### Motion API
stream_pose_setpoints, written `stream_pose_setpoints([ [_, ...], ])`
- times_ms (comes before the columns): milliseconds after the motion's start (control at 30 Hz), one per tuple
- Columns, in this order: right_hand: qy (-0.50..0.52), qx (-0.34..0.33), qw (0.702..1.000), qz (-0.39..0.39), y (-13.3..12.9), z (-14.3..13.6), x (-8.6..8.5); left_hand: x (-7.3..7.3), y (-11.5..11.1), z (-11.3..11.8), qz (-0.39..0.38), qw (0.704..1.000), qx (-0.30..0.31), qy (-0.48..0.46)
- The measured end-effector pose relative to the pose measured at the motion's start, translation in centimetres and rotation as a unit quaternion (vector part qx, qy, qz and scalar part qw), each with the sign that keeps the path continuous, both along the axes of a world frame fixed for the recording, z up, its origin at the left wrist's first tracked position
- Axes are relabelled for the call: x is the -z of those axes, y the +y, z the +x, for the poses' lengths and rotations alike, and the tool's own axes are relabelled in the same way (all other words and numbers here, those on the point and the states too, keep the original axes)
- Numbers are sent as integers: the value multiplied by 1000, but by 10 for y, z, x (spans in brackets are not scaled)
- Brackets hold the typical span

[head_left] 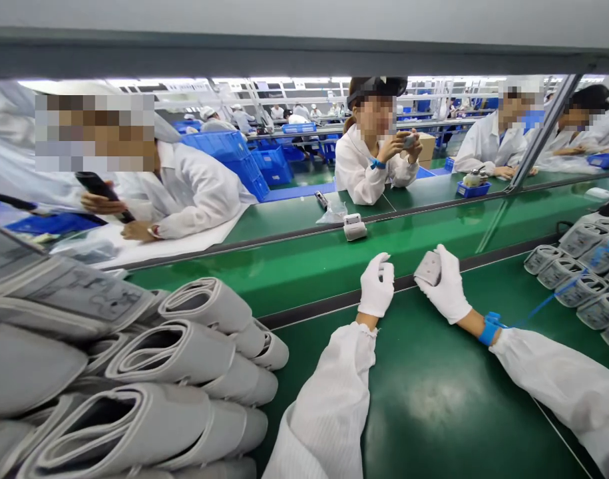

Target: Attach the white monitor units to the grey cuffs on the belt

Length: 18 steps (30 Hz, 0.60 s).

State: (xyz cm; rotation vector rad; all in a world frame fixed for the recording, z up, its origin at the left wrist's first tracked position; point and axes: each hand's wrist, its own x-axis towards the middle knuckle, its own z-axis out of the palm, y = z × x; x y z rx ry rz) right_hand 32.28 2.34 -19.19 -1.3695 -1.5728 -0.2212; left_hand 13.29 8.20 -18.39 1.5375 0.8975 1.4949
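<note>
My right hand (446,286), in a white glove with a blue wrist strap, holds a small light grey rounded unit (428,269) with a few small marks on its face. It is gripped between thumb and fingers above the dark edge strip. Beside it, my left hand (377,286), also gloved, holds nothing. Its fingers are bent, with a gap between thumb and forefinger. Both hands are over the far edge of the green worktop (434,399), near the brighter green belt (294,246). A white unit with a grey cuff (355,227) sits on the belt beyond my left hand.
Rolled grey cuffs (184,352) are stacked high at left. More rolled cuffs (584,266) stand in rows at right, near a blue cord (554,296). Across the belt, co-workers (369,159) sit at a green bench with a small blue tray (472,189). A grey beam (304,56) crosses overhead.
</note>
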Motion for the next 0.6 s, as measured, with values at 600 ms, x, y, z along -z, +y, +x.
stream_pose_setpoints([
  [600,-40,-104,990,-84,29,-55,-8,-5,-3,8,-163,982,92,-1],
])
